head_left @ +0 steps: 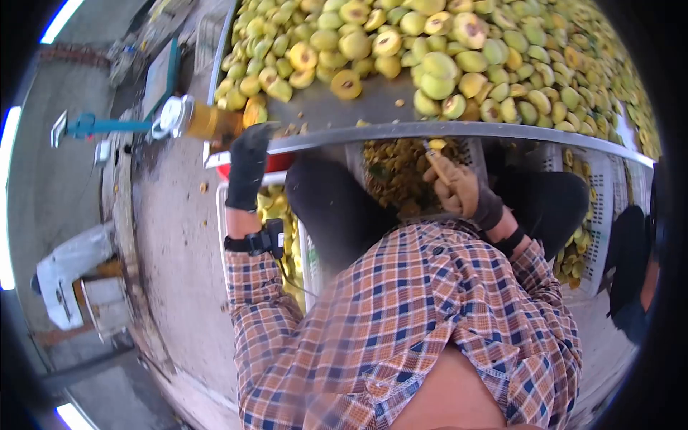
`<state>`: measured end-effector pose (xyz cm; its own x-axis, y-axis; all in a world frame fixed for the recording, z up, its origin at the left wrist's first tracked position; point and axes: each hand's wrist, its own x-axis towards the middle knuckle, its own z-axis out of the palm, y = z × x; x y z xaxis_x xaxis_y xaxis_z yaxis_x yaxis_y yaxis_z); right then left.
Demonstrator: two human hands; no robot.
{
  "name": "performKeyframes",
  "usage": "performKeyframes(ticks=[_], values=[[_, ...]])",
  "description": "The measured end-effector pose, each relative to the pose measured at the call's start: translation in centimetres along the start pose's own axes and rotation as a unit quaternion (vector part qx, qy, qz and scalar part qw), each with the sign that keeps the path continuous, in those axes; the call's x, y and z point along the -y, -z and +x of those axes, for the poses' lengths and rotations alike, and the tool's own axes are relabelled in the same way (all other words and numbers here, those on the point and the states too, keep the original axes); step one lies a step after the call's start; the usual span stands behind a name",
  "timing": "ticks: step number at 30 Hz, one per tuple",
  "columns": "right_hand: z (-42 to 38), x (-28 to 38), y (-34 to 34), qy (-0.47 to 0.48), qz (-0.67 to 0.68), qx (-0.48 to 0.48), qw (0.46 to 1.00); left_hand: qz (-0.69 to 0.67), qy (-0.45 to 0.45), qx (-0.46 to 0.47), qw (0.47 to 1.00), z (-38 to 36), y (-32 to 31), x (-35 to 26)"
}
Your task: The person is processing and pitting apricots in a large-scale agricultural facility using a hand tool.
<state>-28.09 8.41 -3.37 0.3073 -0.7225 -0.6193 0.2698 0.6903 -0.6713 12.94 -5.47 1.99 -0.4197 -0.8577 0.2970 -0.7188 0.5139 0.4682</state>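
Note:
My left hand (249, 170), in a dark glove, is raised at the left corner of the metal table (337, 134). Its fingertips are beside an orange-green piece of fruit (255, 112); whether they grip it is hidden. My right hand (462, 192), in a tan glove, is closed around the wooden handle of a small knife (438, 165), just below the table's edge. By the blade is a yellow bit of fruit (436, 144). Halved and whole yellow-green stone fruit (437, 75) are heaped on the table.
Between my knees stands a crate with brownish fruit scraps (401, 172). A white crate (223, 197) of yellow pieces is on the left, another crate (600, 244) on the right. A jar of amber liquid (208, 118) stands by the table's corner. A person's dark-clothed leg (625, 258) shows far right.

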Motion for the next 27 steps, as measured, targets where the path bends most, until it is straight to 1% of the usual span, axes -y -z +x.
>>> performKeyframes(ticks=[2,4,5,6,8,10,11,12,13,14,15,16,18,19,22,23,26,27], values=[[0.3,-1.2,-0.3,0.018,0.046,0.012,0.999,0.003,-0.065,0.020,0.998,5.2,-4.1,-1.3],[-1.1,-0.1,-1.6,0.039,0.008,-0.014,0.999,-0.017,0.001,0.042,0.999,9.4,-8.7,-2.0],[-1.7,0.3,-2.0,0.047,-0.012,-0.029,0.998,0.008,0.020,0.035,0.999,11.2,-10.9,-2.1],[-2.2,0.5,-1.9,0.067,-0.034,-0.025,0.997,0.064,0.110,0.098,0.987,12.7,-12.5,-2.1],[-2.8,0.5,-1.7,0.102,-0.078,-0.017,0.992,0.076,0.074,0.083,0.991,13.4,-13.3,-4.0],[-2.2,0.0,-1.5,0.115,-0.057,-0.006,0.992,-0.001,0.066,0.112,0.992,13.7,-13.4,-4.0],[-1.7,0.0,-1.7,0.120,-0.038,0.004,0.992,-0.197,0.096,0.121,0.968,13.6,-14.0,-4.3],[-1.2,0.1,-1.9,0.121,-0.020,0.017,0.992,-0.328,0.146,0.109,0.927,13.2,-14.5,-4.4],[-2.8,2.4,-3.0,0.113,-0.093,-0.010,0.989,-0.449,0.196,0.093,0.867,12.5,-14.4,-5.7],[-3.0,3.5,-3.6,0.136,-0.111,-0.007,0.984,-0.560,0.245,0.074,0.788,11.6,-14.3,-6.9],[-2.9,4.4,-4.0,0.159,-0.130,-0.003,0.979,-0.612,0.220,0.076,0.756,10.8,-14.3,-7.6],[-2.6,5.0,-4.3,0.180,-0.148,0.000,0.972,-0.633,0.211,0.066,0.741,10.1,-13.8,-8.8],[-1.4,5.4,-4.8,0.211,-0.133,0.012,0.968,-0.675,0.194,0.047,0.710,8.4,-12.7,-11.3],[-0.8,5.4,-4.9,0.227,-0.125,0.016,0.966,-0.657,0.170,0.059,0.732,7.5,-12.7,-11.5],[1.7,4.2,-4.7,0.326,-0.185,-0.003,0.927,-0.733,0.207,0.062,0.645,7.1,-11.8,-14.8],[1.0,4.6,-4.7,0.319,-0.243,-0.034,0.915,-0.718,0.193,0.080,0.664,6.7,-11.3,-15.7],[1.3,3.7,-4.1,0.338,-0.213,-0.010,0.917,-0.765,0.195,0.098,0.605,5.4,-11.1,-15.9],[1.2,3.5,-4.1,0.341,-0.218,-0.009,0.914,-0.760,0.209,0.088,0.608,5.1,-11.2,-16.1]])
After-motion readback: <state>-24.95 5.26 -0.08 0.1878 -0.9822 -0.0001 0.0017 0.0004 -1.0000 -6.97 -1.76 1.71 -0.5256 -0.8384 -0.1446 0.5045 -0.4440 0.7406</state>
